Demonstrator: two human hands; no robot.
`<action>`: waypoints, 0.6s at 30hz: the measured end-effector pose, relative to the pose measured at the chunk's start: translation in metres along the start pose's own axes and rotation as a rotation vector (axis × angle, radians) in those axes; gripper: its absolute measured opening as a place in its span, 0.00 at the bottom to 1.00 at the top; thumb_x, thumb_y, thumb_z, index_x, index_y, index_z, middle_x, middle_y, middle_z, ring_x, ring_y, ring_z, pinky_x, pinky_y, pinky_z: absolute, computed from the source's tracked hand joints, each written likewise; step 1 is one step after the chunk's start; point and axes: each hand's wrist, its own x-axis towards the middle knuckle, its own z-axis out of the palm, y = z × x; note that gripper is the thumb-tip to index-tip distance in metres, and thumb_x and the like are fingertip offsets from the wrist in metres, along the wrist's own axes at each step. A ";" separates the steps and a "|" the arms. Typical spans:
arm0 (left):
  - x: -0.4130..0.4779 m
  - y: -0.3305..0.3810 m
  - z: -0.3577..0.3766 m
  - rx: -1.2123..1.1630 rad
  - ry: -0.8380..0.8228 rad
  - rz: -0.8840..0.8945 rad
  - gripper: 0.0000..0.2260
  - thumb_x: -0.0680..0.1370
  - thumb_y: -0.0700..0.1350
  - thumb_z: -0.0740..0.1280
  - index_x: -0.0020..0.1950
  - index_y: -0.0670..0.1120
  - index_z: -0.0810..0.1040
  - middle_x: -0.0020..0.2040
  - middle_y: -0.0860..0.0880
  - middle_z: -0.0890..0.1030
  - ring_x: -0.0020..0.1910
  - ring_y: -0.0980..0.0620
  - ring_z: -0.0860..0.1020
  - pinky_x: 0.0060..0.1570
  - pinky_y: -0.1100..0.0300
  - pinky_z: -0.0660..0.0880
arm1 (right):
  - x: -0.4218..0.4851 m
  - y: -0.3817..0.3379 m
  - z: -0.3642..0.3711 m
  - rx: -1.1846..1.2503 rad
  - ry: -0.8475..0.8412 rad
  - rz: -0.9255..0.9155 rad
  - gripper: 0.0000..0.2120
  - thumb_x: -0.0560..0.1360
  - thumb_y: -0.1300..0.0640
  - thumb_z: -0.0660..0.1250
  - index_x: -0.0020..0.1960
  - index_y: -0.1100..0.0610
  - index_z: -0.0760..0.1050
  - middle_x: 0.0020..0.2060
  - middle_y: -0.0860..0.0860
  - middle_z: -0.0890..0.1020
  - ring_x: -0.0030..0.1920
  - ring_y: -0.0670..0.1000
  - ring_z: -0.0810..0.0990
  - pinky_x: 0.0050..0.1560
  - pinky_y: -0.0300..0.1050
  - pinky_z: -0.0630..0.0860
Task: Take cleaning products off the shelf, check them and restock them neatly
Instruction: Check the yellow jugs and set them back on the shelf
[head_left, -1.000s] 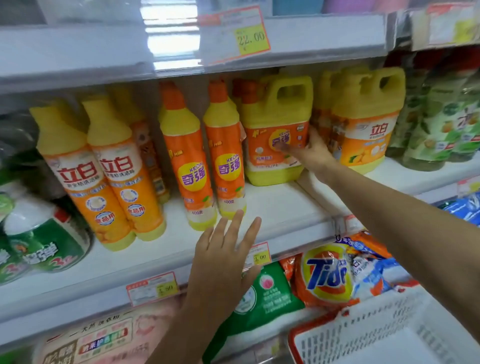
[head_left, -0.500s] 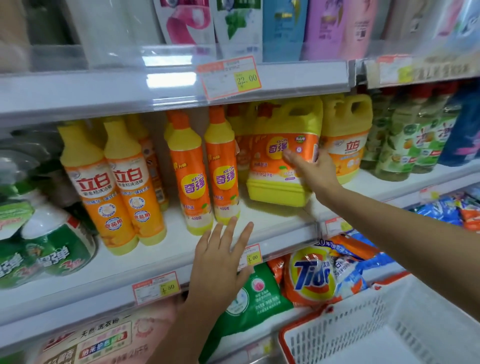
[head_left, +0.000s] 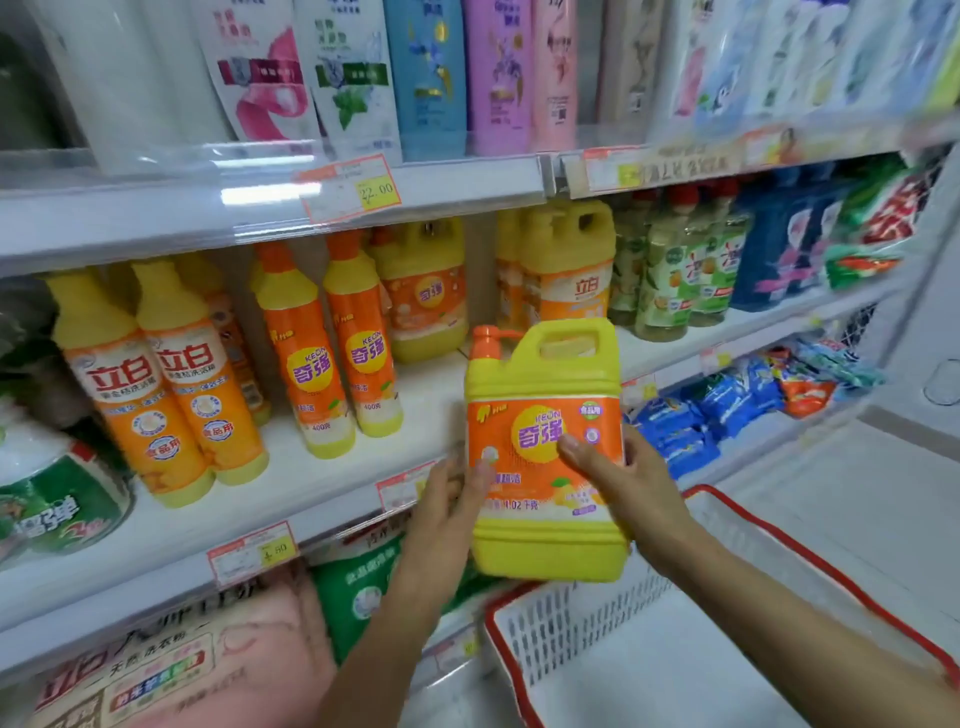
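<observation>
A large yellow detergent jug (head_left: 543, 540) with an orange label and orange pump cap is held upright in front of the middle shelf (head_left: 332, 483), off its surface. My right hand (head_left: 628, 483) grips its right side, thumb across the label. My left hand (head_left: 441, 514) touches the jug's left edge with its fingers fairly straight. A second jug (head_left: 426, 291) of the same kind stands at the back of the shelf.
Tall yellow-orange dish soap bottles (head_left: 156, 384) and two slimmer orange ones (head_left: 332, 343) stand on the shelf's left. Another yellow jug (head_left: 569, 260) and green bottles (head_left: 675, 270) stand right. A white basket with red rim (head_left: 613, 613) sits below right. Detergent bags (head_left: 353, 587) fill the lower shelf.
My right hand has pulled the jug off the shelf and down toward me. My left hand has risen from the shelf edge to the jug's left side. The view tilted up.
</observation>
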 end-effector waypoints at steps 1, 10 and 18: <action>-0.006 -0.002 0.012 -0.061 -0.028 -0.047 0.18 0.74 0.59 0.65 0.63 0.56 0.74 0.59 0.55 0.82 0.54 0.60 0.81 0.52 0.62 0.77 | -0.014 0.006 -0.003 0.023 0.004 0.025 0.33 0.61 0.42 0.80 0.60 0.57 0.77 0.49 0.53 0.87 0.47 0.54 0.87 0.45 0.46 0.82; -0.046 -0.012 0.075 -0.084 0.076 -0.181 0.19 0.73 0.60 0.68 0.61 0.57 0.75 0.54 0.51 0.85 0.50 0.49 0.84 0.50 0.48 0.81 | -0.061 0.017 -0.059 0.316 -0.167 0.202 0.28 0.69 0.53 0.72 0.67 0.53 0.71 0.56 0.57 0.84 0.54 0.60 0.84 0.52 0.55 0.82; -0.065 -0.019 0.145 0.467 -0.051 0.035 0.58 0.50 0.82 0.64 0.74 0.71 0.39 0.80 0.55 0.46 0.78 0.51 0.53 0.73 0.44 0.60 | -0.063 0.016 -0.082 0.117 0.058 0.019 0.22 0.69 0.42 0.75 0.62 0.44 0.76 0.51 0.49 0.85 0.49 0.50 0.86 0.52 0.51 0.83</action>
